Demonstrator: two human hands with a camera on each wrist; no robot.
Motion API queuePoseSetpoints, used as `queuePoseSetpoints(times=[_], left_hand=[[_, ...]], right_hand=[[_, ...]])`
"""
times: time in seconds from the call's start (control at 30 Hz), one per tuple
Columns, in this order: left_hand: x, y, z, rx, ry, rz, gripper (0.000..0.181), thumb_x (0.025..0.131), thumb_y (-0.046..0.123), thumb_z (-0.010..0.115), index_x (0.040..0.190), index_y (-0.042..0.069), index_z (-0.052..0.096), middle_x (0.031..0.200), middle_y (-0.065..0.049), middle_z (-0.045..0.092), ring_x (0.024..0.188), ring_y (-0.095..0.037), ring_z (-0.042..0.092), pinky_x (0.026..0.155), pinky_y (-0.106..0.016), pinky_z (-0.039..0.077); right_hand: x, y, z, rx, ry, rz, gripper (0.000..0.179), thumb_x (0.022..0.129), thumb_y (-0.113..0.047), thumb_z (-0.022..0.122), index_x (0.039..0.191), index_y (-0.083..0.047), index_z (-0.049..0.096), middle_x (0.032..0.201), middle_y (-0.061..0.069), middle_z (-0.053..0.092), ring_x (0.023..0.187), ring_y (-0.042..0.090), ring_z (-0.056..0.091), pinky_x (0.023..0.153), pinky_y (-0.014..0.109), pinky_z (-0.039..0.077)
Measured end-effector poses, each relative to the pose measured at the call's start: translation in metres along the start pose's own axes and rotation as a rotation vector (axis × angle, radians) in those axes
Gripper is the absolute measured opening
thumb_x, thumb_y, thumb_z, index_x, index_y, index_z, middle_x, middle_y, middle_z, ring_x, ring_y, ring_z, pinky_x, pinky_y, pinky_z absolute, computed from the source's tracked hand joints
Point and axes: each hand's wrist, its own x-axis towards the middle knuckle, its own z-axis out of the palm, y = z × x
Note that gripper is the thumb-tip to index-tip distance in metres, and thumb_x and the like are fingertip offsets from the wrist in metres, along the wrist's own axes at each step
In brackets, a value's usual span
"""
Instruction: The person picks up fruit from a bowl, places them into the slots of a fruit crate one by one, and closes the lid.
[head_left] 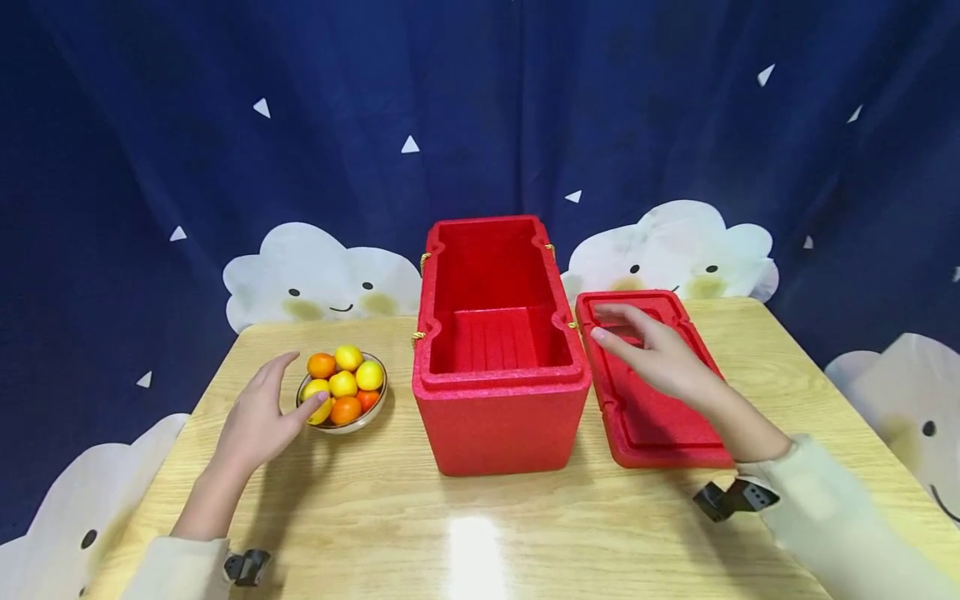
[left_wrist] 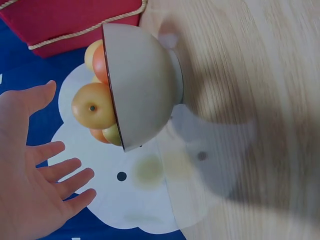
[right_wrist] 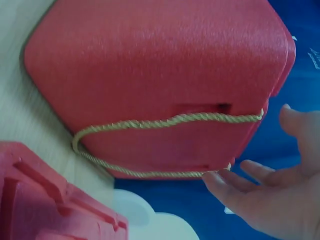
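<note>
A bowl (left_wrist: pixel 145 82) with a pale outer side holds several yellow and orange round fruits (head_left: pixel 343 383). My left hand (head_left: pixel 258 417) is just left of it, fingers spread and slightly bent, thumb overlapping the fruit in the head view. In the left wrist view the palm faces the fruit across a gap. A red foam box (head_left: pixel 502 429) stands uncovered in the middle, with nothing in the part of its inside that shows. My right hand (head_left: pixel 660 354) hovers over the red lid (head_left: pixel 660 417), holding nothing, its fingers pointing toward the box.
Yellow rope (right_wrist: pixel 165 121) loops along the box's side. The lid lies on the wooden table (head_left: pixel 360 517), right of the box. Behind the table hangs a dark blue curtain (head_left: pixel 480 108) with white clouds (head_left: pixel 322 279) on it. Each wrist carries a small black camera (head_left: pixel 247 567).
</note>
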Motion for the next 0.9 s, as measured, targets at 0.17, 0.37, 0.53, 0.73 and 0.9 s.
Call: queuePoseSetpoints(times=[0.17,0.37,0.53,0.73,0.9], left_hand=[[0.001,-0.005,-0.003,-0.034,-0.078,-0.040,0.077,0.091,0.047,0.060,0.145,-0.001,0.032,0.146,-0.031,0.035,0.132,-0.050,0.036,0.103,-0.066,0.033],[-0.005,-0.008,-0.007,-0.052,-0.124,-0.061,0.075,0.091,0.044,0.060,0.142,-0.005,0.034,0.139,-0.033,0.041,0.124,-0.049,0.043,0.096,-0.065,0.040],[-0.010,-0.007,-0.004,-0.051,-0.157,-0.067,0.077,0.091,0.048,0.058,0.141,-0.005,0.035,0.139,-0.033,0.041,0.124,-0.048,0.042,0.097,-0.065,0.039],[-0.003,-0.005,-0.005,-0.039,-0.158,-0.054,0.078,0.091,0.049,0.058,0.142,-0.005,0.034,0.140,-0.033,0.041,0.125,-0.048,0.042,0.098,-0.065,0.038],[0.006,-0.002,-0.007,-0.017,-0.163,0.000,0.077,0.090,0.048,0.060,0.141,-0.005,0.035,0.140,-0.034,0.041,0.128,-0.050,0.040,0.102,-0.065,0.034]], right_hand=[[0.004,-0.008,0.001,0.180,-0.108,0.128,0.066,0.095,-0.048,0.052,0.144,-0.006,0.038,0.140,0.019,0.050,0.119,0.028,0.061,0.107,0.046,0.044],[0.006,-0.015,0.005,0.412,-0.245,0.197,0.067,0.097,-0.038,0.052,0.145,0.003,0.031,0.140,0.025,0.049,0.110,0.013,0.066,0.103,0.031,0.048],[0.011,-0.025,-0.001,0.535,-0.296,0.288,0.071,0.096,-0.037,0.054,0.147,0.003,0.026,0.138,0.021,0.051,0.100,0.006,0.069,0.091,0.020,0.054],[0.014,-0.034,-0.012,0.627,-0.374,0.368,0.069,0.096,-0.037,0.055,0.146,0.004,0.029,0.108,-0.003,0.070,0.095,0.007,0.071,0.089,0.022,0.055],[0.012,-0.035,-0.013,0.644,-0.404,0.365,0.061,0.096,-0.033,0.056,0.141,0.005,0.038,0.097,-0.009,0.072,0.092,0.006,0.072,0.086,0.020,0.056]])
